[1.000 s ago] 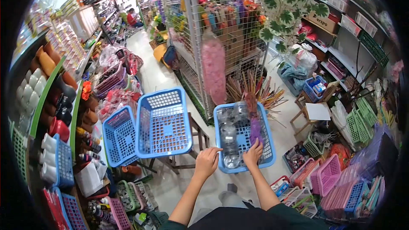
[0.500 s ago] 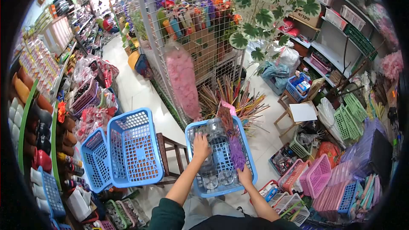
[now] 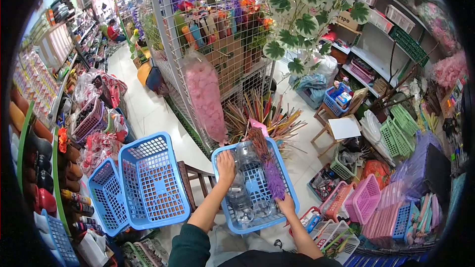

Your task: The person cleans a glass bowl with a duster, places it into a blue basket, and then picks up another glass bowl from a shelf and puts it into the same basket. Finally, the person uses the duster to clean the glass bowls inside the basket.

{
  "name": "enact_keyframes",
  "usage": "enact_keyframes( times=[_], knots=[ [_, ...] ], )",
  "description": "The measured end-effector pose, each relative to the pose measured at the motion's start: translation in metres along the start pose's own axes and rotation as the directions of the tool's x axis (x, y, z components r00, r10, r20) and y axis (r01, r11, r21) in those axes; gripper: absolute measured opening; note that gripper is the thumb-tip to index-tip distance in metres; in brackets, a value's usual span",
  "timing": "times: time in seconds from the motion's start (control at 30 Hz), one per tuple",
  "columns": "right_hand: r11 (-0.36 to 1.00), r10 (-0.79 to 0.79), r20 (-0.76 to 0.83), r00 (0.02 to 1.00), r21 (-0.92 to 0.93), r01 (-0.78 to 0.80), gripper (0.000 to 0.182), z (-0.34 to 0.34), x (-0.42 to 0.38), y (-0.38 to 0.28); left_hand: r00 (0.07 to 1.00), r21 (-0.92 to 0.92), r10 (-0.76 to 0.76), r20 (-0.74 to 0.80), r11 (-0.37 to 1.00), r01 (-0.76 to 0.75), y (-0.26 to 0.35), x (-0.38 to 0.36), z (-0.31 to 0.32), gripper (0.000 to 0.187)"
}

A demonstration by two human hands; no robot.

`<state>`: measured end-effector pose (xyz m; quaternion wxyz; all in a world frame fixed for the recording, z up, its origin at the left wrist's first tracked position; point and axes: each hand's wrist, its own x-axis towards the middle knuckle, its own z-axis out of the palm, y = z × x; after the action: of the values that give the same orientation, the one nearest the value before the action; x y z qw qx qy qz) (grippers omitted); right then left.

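A blue plastic basket point(image 3: 292, 188) is in front of me, with several clear glass jars point(image 3: 237, 196) along its left and lower sides. My left hand point(image 3: 226, 167) is at its upper left edge, fingers bent over the rim beside the jars; their tips are partly hidden. Across the right part of the basket lies a bundle of purple and brown dried flowers point(image 3: 274, 180). The fingers of my right hand point(image 3: 285, 204) are closed round the lower end of this bundle, at the basket's right side.
Two more blue baskets point(image 3: 154, 180) stand at the left by a dark wooden stool point(image 3: 198, 174). Ahead are a wire-mesh rack point(image 3: 170, 34), a pink bag point(image 3: 205, 96) and a spread of thin sticks point(image 3: 264, 118). Pink baskets point(image 3: 363, 200) are at the right. A person point(image 3: 115, 32) sits far back.
My left hand has moved from among the jars up and left to the basket's edge. The view has shifted slightly. My right hand keeps its place at the flowers.
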<state>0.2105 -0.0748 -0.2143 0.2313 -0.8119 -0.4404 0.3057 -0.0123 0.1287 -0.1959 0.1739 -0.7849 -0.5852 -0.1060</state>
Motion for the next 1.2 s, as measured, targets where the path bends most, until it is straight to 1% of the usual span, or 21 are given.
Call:
enact_keyframes(
  times=[0.03,0.07,0.17,0.2,0.23,0.3,0.37,0.4,0.5,0.53,0.6,0.67,0.73,0.8,0.87,0.93,1.0,1.07,1.13,1.17,1.2],
  knots=[
    [0.999,-0.024,-0.007,1.0,0.036,0.024,0.043,0.001,0.001,0.004,0.997,-0.124,-0.042,0.069,0.991,0.051,-0.005,0.001,-0.009,0.092],
    [0.996,-0.051,-0.014,0.999,0.073,0.052,0.043,0.002,0.003,0.007,0.997,-0.119,-0.049,0.064,0.991,0.056,-0.01,0.0,-0.019,0.092],
    [0.999,-0.002,-0.024,1.0,0.038,0.003,0.042,-0.005,0.004,0.005,0.977,-0.522,-0.196,0.079,0.827,0.208,-0.025,-0.004,-0.055,0.091],
    [0.999,0.038,-0.048,0.998,0.033,-0.036,0.042,-0.011,0.003,0.002,0.977,-0.517,-0.201,0.068,0.831,0.207,-0.028,-0.007,-0.067,0.091],
    [0.997,0.075,-0.055,0.996,-0.023,-0.076,0.043,-0.018,0.004,-0.001,0.976,-0.65,-0.215,0.027,0.739,0.18,-0.03,-0.011,-0.079,0.09],
    [1.0,-0.001,-0.112,0.994,0.006,0.002,0.042,-0.04,-0.006,-0.015,0.965,-0.835,-0.262,-0.026,0.536,0.123,-0.032,-0.018,-0.097,0.089],
    [0.99,-0.13,-0.228,0.965,0.026,0.139,0.043,-0.069,-0.02,-0.032,0.953,-0.85,-0.299,-0.048,0.514,0.118,-0.029,-0.025,-0.112,0.092],
    [0.987,-0.144,-0.237,0.961,0.03,0.156,0.043,-0.084,-0.027,-0.039,0.943,-0.866,-0.328,-0.055,0.486,0.118,-0.028,-0.028,-0.12,0.096],
    [0.924,-0.365,-0.314,0.877,-0.004,0.383,0.042,-0.122,-0.031,-0.035,0.931,-0.886,-0.346,-0.117,0.46,0.059,-0.025,-0.035,-0.146,0.094],
    [0.921,-0.371,-0.324,0.87,-0.004,0.39,0.042,-0.137,-0.033,-0.033,0.926,-0.895,-0.348,-0.143,0.444,0.028,-0.023,-0.037,-0.154,0.091],
    [0.733,-0.679,-0.309,0.666,-0.343,0.588,0.042,-0.174,-0.044,-0.029,0.906,-0.911,-0.39,-0.164,0.413,0.013,-0.021,-0.039,-0.168,0.089],
    [0.699,-0.693,-0.267,0.67,-0.48,0.531,0.043,-0.215,-0.056,-0.035,0.882,-0.874,-0.394,-0.258,0.485,-0.039,-0.019,-0.038,-0.189,0.088],
    [0.715,-0.677,-0.316,0.665,-0.495,0.494,0.046,-0.238,-0.062,-0.044,0.882,-0.855,-0.36,-0.303,0.511,-0.085,-0.013,-0.035,-0.202,0.088],
    [0.676,-0.722,-0.344,0.601,-0.535,0.507,0.043,-0.258,-0.078,-0.064,0.883,-0.833,-0.319,-0.344,0.538,-0.13,-0.004,-0.036,-0.204,0.088],
    [0.631,-0.763,-0.317,0.563,-0.552,0.545,0.044,-0.273,-0.084,-0.065,0.914,-0.972,-0.363,-0.18,0.21,-0.108,0.006,-0.036,-0.2,0.09],
    [0.618,-0.771,-0.299,0.562,-0.562,0.549,0.044,-0.293,-0.099,-0.071,0.875,-0.961,-0.418,-0.245,0.221,-0.164,0.004,-0.033,-0.211,0.09],
    [0.626,-0.765,-0.356,0.537,-0.605,0.492,0.045,-0.301,-0.1,-0.066,0.835,-0.845,-0.386,-0.392,0.511,-0.161,0.003,-0.033,-0.235,0.09],
    [0.627,-0.767,-0.42,0.485,-0.65,0.429,0.046,-0.304,-0.109,-0.076,0.85,-0.844,-0.363,-0.383,0.511,-0.162,0.01,-0.031,-0.247,0.085],
    [0.612,-0.783,-0.406,0.471,-0.637,0.468,0.045,-0.308,-0.121,-0.085,0.876,-0.851,-0.295,-0.383,0.481,-0.21,0.013,-0.029,-0.251,0.092],
    [0.603,-0.787,-0.366,0.497,-0.629,0.491,0.044,-0.314,-0.126,-0.085,0.875,-0.942,-0.392,-0.283,0.285,-0.177,0.012,-0.03,-0.254,0.089],
    [0.593,-0.789,-0.323,0.522,-0.619,0.514,0.044,-0.319,-0.128,-0.083,0.877,-0.942,-0.387,-0.285,0.284,-0.181,0.009,-0.03,-0.258,0.089]
  ],
)
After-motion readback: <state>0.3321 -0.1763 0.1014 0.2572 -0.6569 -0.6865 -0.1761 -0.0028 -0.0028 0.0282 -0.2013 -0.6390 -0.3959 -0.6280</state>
